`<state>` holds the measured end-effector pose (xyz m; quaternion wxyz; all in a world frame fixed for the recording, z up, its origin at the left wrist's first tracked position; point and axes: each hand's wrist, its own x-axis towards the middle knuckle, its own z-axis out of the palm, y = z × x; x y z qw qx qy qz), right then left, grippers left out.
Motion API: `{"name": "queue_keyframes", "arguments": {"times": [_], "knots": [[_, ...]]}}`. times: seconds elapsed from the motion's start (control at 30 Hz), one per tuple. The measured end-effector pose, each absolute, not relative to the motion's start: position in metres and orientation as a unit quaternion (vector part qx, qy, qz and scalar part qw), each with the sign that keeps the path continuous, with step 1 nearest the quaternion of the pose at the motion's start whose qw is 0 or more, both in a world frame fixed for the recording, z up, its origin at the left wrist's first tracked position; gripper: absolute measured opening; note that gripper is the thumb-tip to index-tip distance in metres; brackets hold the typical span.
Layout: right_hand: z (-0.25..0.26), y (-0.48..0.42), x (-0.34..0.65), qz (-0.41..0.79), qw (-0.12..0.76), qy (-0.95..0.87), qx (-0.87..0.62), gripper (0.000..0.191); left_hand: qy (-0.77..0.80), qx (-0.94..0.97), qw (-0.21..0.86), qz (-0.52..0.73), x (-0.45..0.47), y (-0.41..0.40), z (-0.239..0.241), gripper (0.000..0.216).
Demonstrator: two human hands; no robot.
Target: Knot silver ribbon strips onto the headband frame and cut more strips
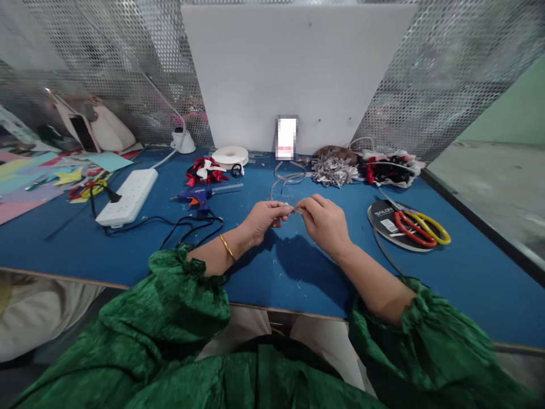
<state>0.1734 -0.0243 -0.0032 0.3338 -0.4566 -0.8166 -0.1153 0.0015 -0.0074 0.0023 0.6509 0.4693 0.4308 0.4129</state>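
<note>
My left hand (pixel 264 218) and my right hand (pixel 324 220) meet above the blue table (pixel 298 267), fingers pinched together on a thin silver ribbon piece (pixel 293 209) held between them. Loose loops of the same silver ribbon (pixel 286 176) lie just beyond the hands. A gold bangle sits on my left wrist. Both arms wear green sleeves.
A blue glue gun (pixel 196 199) and white power strip (pixel 128 196) lie to the left with black cords. Scissors with red and yellow handles (pixel 419 226) rest on a dark ribbon spool at right. A white tape roll (pixel 230 155), silver bows (pixel 332 170) and red-black bows (pixel 205 170) line the back.
</note>
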Motion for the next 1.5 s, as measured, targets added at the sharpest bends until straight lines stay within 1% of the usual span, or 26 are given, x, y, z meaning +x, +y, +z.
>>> {"name": "queue_keyframes", "arguments": {"times": [0.17, 0.3, 0.4, 0.5, 0.63, 0.83, 1.0, 1.1, 1.27, 1.4, 1.5], "knots": [[-0.003, -0.023, 0.175, -0.083, 0.358, -0.811, -0.456, 0.020, 0.432, 0.448, 0.665, 0.414, 0.003, -0.006, -0.002, 0.024], [0.000, -0.024, 0.174, -0.066, 0.411, -0.801, -0.431, 0.020, 0.416, 0.437, 0.654, 0.457, 0.004, -0.003, -0.006, 0.023], [-0.001, -0.025, 0.172, -0.046, 0.425, -0.788, -0.443, 0.015, 0.403, 0.436, 0.643, 0.483, 0.004, -0.003, -0.006, 0.022], [-0.006, -0.024, 0.170, -0.015, 0.412, -0.782, -0.466, 0.015, 0.400, 0.447, 0.638, 0.482, 0.005, -0.005, -0.005, 0.024], [-0.010, -0.024, 0.167, -0.017, 0.397, -0.790, -0.467, 0.019, 0.408, 0.443, 0.647, 0.468, 0.006, -0.008, -0.004, 0.026], [-0.008, -0.026, 0.164, -0.066, 0.377, -0.803, -0.457, 0.021, 0.414, 0.405, 0.674, 0.458, 0.008, -0.007, -0.006, 0.024], [-0.011, -0.028, 0.158, -0.125, 0.310, -0.857, -0.392, 0.025, 0.413, 0.416, 0.643, 0.492, 0.009, -0.006, -0.009, 0.023], [-0.012, -0.028, 0.158, -0.133, 0.324, -0.833, -0.428, 0.025, 0.412, 0.440, 0.627, 0.493, 0.008, -0.006, -0.009, 0.025], [-0.013, -0.028, 0.160, -0.091, 0.356, -0.813, -0.451, 0.022, 0.399, 0.478, 0.604, 0.498, 0.008, -0.008, -0.008, 0.028], [-0.013, -0.030, 0.158, -0.119, 0.335, -0.825, -0.439, 0.027, 0.389, 0.468, 0.614, 0.503, 0.009, -0.007, -0.011, 0.026], [-0.014, -0.031, 0.156, -0.136, 0.319, -0.841, -0.415, 0.028, 0.388, 0.452, 0.623, 0.507, 0.010, -0.007, -0.012, 0.025]]}}
